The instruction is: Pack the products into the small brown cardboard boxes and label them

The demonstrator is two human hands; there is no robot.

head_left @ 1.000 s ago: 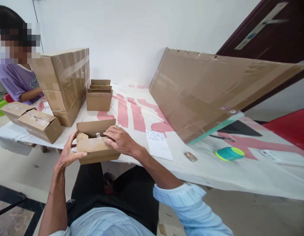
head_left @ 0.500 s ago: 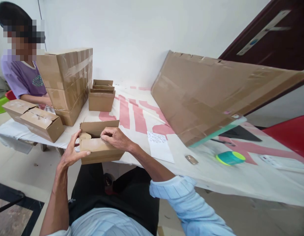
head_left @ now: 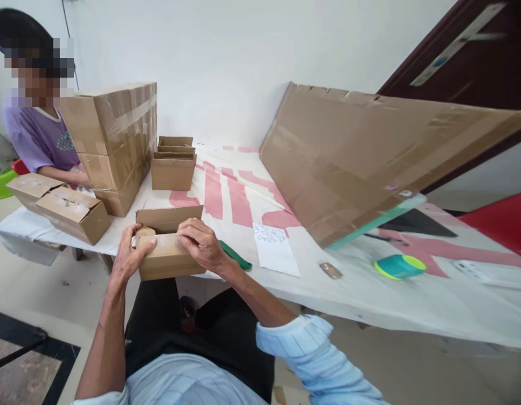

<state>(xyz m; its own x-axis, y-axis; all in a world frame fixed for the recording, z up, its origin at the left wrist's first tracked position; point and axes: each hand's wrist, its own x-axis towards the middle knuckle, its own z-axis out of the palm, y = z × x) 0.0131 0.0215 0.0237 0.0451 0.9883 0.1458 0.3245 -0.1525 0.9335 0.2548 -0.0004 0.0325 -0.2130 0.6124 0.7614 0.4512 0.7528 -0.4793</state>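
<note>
A small brown cardboard box (head_left: 171,264) sits at the table's front edge, its back flap standing up and its front flap folded down toward me. My left hand (head_left: 131,253) grips the left end, thumb lying on the front flap and fingers behind the corner. At the right part of that flap, the fingers of my right hand (head_left: 201,242) are curled and pinched against the cardboard; whether anything else is between them is hidden. A dark green object (head_left: 237,256) lies partly behind my right wrist.
Taped boxes (head_left: 117,124) are stacked at left, with two closed boxes (head_left: 72,211) before them and open boxes (head_left: 173,171) behind mine. A person (head_left: 41,129) sits beyond the stack. A large cardboard sheet (head_left: 361,152), paper (head_left: 275,253) and a teal-yellow tape roll (head_left: 399,266) are rightward.
My left thumb has moved up onto the front flap. My right hand has shifted slightly right and down, and the green object now shows beside its wrist. The box stays in place.
</note>
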